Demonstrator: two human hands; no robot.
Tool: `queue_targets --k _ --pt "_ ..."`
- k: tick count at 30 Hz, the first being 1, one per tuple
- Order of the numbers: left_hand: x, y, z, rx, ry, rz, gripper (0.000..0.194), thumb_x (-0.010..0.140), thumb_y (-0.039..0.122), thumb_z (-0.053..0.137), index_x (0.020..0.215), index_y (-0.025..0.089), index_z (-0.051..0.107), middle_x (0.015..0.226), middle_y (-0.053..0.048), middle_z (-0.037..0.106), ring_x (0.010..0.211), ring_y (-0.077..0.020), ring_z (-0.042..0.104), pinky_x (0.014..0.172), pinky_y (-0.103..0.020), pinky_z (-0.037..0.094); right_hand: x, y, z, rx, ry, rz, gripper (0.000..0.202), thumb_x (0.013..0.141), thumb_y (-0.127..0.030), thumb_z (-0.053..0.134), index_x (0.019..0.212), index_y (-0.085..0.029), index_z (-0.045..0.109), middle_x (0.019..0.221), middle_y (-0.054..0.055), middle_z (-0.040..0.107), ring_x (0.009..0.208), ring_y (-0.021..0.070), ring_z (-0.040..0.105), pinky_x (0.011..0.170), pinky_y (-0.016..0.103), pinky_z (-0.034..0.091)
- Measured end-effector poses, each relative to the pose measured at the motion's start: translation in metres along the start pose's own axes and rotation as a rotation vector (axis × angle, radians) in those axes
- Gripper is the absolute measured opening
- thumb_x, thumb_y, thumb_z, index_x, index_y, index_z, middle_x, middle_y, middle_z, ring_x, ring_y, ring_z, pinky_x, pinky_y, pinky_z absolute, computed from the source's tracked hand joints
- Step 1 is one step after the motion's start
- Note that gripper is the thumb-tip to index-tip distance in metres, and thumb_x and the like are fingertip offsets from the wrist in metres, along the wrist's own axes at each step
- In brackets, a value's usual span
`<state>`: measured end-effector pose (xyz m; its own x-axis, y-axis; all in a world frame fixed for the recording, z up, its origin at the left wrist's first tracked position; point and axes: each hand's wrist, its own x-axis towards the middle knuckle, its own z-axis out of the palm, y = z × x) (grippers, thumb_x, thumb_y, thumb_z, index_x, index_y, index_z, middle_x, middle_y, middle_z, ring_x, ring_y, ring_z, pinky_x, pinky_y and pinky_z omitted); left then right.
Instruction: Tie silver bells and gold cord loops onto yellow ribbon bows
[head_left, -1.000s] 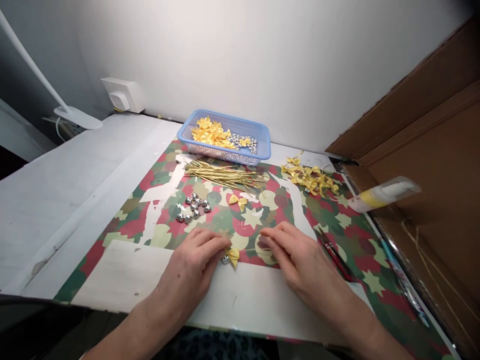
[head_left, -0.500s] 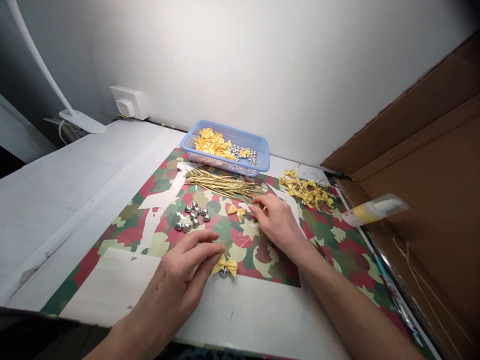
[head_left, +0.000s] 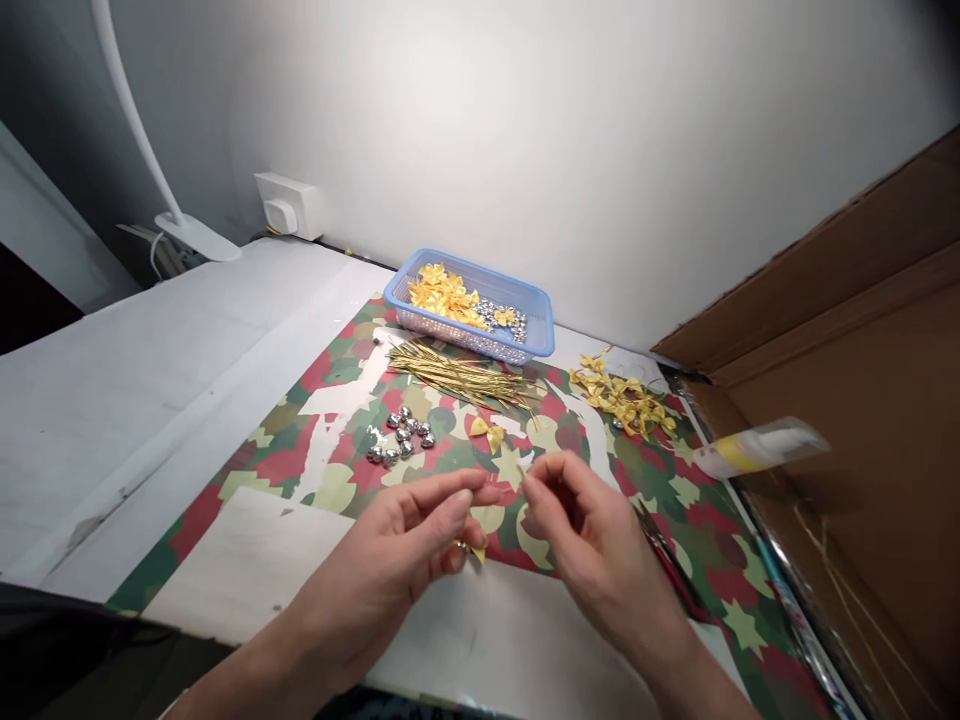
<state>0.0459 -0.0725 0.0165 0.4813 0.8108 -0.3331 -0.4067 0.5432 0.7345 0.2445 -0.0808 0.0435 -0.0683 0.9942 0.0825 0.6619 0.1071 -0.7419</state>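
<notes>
l hand [head_left: 394, 550] by half-hidden yellow bow [head_left: 481, 551], can't tell grip, & r hand [head_left: 592, 535] pinching gold wire [head_left: 522, 470].

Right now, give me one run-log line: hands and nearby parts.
left hand: at yellow bow, hold unclear | right hand: fingertips pinched, contents unclear | beyond: loose bow, silver bells, gold ties

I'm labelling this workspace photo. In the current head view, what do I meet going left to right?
White lamp base → white socket box → cluster of silver pieces → loose yellow bow → pile of yellow bows → bottle with a yellow band.
</notes>
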Motion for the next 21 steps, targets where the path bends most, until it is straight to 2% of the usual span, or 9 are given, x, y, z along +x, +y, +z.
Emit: queue_targets --k 2,3,7,9,11,14,17,21 --pt "0.004 0.0 0.006 -0.142 -0.049 -0.03 0.029 0.091 0.041 0.079 0.111 0.02 0.081 0.112 -0.007 0.073 0.076 -0.0067 0.059 0.064 -0.013 0.049 -0.02 -0.005 0.01 0.248 -0.083 0.078 0.028 0.105 -0.042 0.048 0.086 -0.022 0.054 0.075 -0.002 0.053 0.063 0.0132 0.049 0.056 0.024 0.041" --pt "0.006 0.0 0.008 -0.175 -0.044 -0.026 0.028 0.089 0.039 0.081 0.109 0.019 0.082 0.109 -0.007 0.074 0.072 -0.0052 0.057 0.059 -0.012 0.047 -0.028 -0.006 0.015 0.328 -0.116 0.106 0.029 0.105 -0.043 0.049 0.086 -0.021 0.055 0.076 -0.001 0.053 0.064 0.0131 0.049 0.056 0.024 0.041" --pt "0.01 0.003 0.007 -0.166 0.073 0.043 0.025 0.084 0.035 0.086 0.096 0.013 0.083 0.083 -0.004 0.074 0.06 -0.0037 0.055 0.053 -0.009 0.046 -0.047 -0.002 0.028 0.412 -0.143 0.117 0.032 0.105 -0.044 0.049 0.084 -0.021 0.056 0.071 -0.003 0.048 0.061 0.0118 0.043 0.052 0.023 0.035" --pt "0.009 0.005 0.006 -0.152 0.101 0.042 0.026 0.083 0.035 0.087 0.094 0.012 0.082 0.076 -0.004 0.073 0.058 -0.004 0.056 0.053 -0.01 0.047 -0.049 0.004 0.027 0.384 -0.077 0.021 0.022 0.105 -0.036 0.051 0.093 -0.022 0.062 0.073 -0.002 0.053 0.062 0.0117 0.048 0.053 0.022 0.039" --pt "0.006 0.005 0.006 -0.154 0.103 0.007 0.026 0.083 0.034 0.087 0.096 0.013 0.082 0.076 -0.003 0.073 0.056 -0.0037 0.057 0.053 -0.01 0.047 -0.047 0.009 0.023 0.289 0.062 -0.156 0.013 0.103 -0.023 0.056 0.11 -0.025 0.067 0.081 -0.001 0.06 0.066 0.0113 0.055 0.056 0.021 0.044" --pt "0.003 0.002 0.009 -0.14 0.079 -0.031 0.026 0.084 0.035 0.086 0.095 0.011 0.081 0.074 -0.003 0.072 0.054 -0.0027 0.055 0.052 -0.01 0.045 -0.045 0.013 0.02 0.148 0.196 -0.42 0.038 0.094 -0.004 0.062 0.125 -0.026 0.067 0.094 0.001 0.066 0.074 0.0114 0.063 0.062 0.019 0.051" --pt "0.001 -0.004 0.014 -0.107 0.024 -0.03 0.029 0.085 0.038 0.084 0.087 0.009 0.079 0.072 -0.002 0.07 0.051 -0.0011 0.05 0.052 -0.01 0.044 -0.043 0.009 0.021 0.172 0.153 -0.584 0.046 0.09 0.005 0.063 0.127 -0.023 0.068 0.1 0.004 0.069 0.084 0.0133 0.068 0.072 0.021 0.057" --pt "0.001 -0.01 0.015 -0.062 -0.018 -0.039 0.029 0.088 0.039 0.082 0.09 0.01 0.078 0.073 -0.002 0.069 0.053 -0.0018 0.05 0.051 -0.011 0.041 -0.042 0.002 0.024 0.276 0.11 -0.609 0.037 0.089 0.008 0.061 0.111 -0.019 0.072 0.097 0.005 0.068 0.082 0.0131 0.068 0.075 0.022 0.056"
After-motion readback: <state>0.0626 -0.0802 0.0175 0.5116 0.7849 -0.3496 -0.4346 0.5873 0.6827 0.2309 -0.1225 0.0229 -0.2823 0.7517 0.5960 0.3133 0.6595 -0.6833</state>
